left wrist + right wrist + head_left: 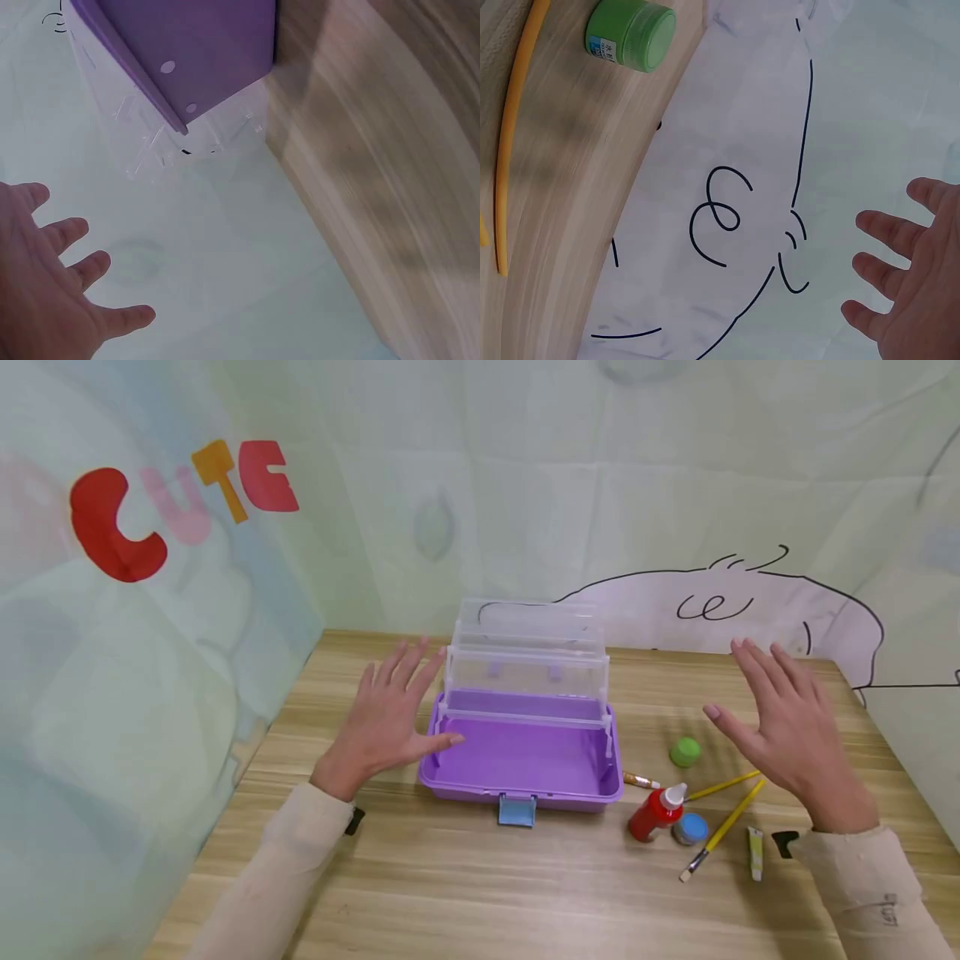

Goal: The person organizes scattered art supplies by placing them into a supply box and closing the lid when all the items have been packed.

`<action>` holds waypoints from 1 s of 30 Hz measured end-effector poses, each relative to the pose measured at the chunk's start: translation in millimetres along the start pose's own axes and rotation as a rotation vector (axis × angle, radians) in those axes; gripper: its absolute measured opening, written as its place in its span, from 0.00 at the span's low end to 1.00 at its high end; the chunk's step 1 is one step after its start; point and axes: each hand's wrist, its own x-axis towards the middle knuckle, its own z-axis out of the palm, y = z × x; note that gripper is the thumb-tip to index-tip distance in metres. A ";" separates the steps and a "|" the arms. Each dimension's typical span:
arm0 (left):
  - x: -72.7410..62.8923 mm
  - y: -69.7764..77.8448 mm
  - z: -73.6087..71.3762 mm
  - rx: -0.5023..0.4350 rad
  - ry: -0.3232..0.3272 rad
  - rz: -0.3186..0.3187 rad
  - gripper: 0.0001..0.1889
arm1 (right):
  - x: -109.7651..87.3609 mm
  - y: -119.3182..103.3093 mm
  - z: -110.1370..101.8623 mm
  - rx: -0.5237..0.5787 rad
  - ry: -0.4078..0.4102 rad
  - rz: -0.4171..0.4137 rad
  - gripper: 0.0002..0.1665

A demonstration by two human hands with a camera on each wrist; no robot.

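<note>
A purple box [525, 760] with a raised clear lid [528, 635] and a blue latch [517, 811] stands at the middle of the table. Fingers spread, my left hand [386, 718] hovers at the box's left side and holds nothing. My right hand [787, 735] is likewise raised with spread fingers, above the right part of the table. Between it and the box lie a green paint jar [686, 752], a red bottle with a white cap [657, 812], a blue-lidded jar [690, 829] and two yellow paintbrushes [723, 825]. A small yellow-green tube [755, 853] lies below the right hand.
A brown tube with a white end [641, 780] lies against the box's right side. The wooden table [450, 893] meets a printed cloth backdrop [390, 527] at the back and left. Dark straps [785, 844] show at the wrists.
</note>
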 end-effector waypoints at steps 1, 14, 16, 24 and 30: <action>-0.9 0.2 1.1 -0.006 -0.010 -0.001 0.60 | -0.5 0.4 0.4 0.000 0.000 0.000 0.49; -18.1 2.7 19.0 -0.040 -0.084 -0.021 0.61 | -6.4 2.4 4.8 -0.003 0.002 0.008 0.49; -21.3 4.1 21.4 -0.049 -0.097 -0.026 0.61 | -6.9 2.6 5.2 0.003 0.007 0.008 0.49; -31.7 11.6 33.7 -0.075 -0.145 -0.049 0.64 | -10.2 5.7 6.4 0.009 0.011 0.003 0.48; -35.3 15.6 41.0 -0.097 -0.158 -0.045 0.65 | -12.5 7.0 6.3 0.010 0.009 0.008 0.48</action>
